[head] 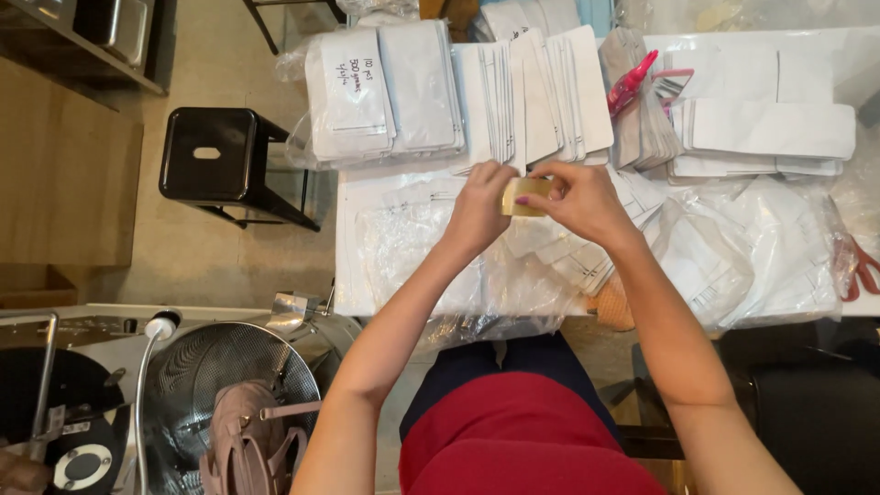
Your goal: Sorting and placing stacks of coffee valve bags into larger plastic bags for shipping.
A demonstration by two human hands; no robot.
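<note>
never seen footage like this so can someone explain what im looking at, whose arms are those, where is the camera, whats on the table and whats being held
There is no machine here. The single picture comes from a camera worn on a person's head, looking straight down, so the two bare arms reaching up the frame are that person's own. The left hand and the right hand meet over a white table and together pinch a small gold-coloured flat piece, perhaps a pouch or label. The table holds stacks of white flat pouches, clear plastic bags, a pink spray bottle and red-handled scissors. A black stool stands to the left, and a metal strainer bowl sits lower left.
</note>
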